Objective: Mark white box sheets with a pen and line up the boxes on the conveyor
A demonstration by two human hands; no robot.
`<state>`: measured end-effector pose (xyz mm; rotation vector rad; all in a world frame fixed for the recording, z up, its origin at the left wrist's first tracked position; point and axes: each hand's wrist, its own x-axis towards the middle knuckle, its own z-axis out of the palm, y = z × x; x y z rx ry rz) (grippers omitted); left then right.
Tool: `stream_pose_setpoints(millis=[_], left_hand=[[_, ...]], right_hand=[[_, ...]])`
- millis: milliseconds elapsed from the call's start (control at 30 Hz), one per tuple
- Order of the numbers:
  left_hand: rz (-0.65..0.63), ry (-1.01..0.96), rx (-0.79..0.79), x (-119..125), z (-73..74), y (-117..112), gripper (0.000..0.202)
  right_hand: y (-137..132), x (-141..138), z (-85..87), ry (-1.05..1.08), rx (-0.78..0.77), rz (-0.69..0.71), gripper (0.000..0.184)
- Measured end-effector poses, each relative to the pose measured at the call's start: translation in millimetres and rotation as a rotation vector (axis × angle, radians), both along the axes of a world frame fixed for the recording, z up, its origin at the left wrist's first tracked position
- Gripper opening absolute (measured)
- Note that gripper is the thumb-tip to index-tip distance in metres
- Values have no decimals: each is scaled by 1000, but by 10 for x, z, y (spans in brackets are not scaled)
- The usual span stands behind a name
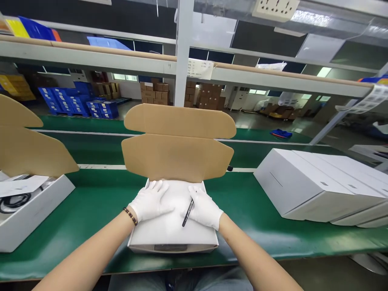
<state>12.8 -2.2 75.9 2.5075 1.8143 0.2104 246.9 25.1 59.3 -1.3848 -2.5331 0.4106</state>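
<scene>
In front of me on the green bench is a white cardboard box [138, 239], its brown-lined lid [178, 155] standing up at the back. A smooth white sheet or packing layer [174, 192] covers what is inside, and its kind is hard to make out. My left hand [151, 202], in a white glove, lies on the left part of this layer with the fingers spread. On the right part rests my gloved right hand [204, 208], with a black pen [188, 213] held at the thumb and pointing down toward me. A dark patch shows at the box's front edge.
Another open white box [39, 220] with black cable [16, 201] and a paper inside stands at the left. Several closed white boxes [303, 186] line the right side. A grey post [183, 52] and shelf rail rise behind the green bench [100, 194].
</scene>
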Motion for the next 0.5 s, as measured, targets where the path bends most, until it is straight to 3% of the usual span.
stream_pose_setpoints(millis=[133, 233, 300, 400, 433, 500], left_hand=[[115, -15, -109, 128, -47, 0, 85], [200, -102, -83, 99, -38, 90, 75], [300, -250, 147, -76, 65, 196, 66], [474, -673, 645, -535, 346, 406, 79], [471, -856, 700, -698, 440, 474, 80], [434, -972, 640, -960, 571, 566, 78]], right_hand=[[139, -31, -3, -37, 53, 50, 68], [329, -12, 19, 70, 81, 26, 58], [500, 105, 132, 380, 223, -82, 48], [815, 426, 495, 995, 516, -415, 36], [916, 545, 630, 1142, 515, -516, 37], [1056, 752, 838, 1290, 263, -605, 44]])
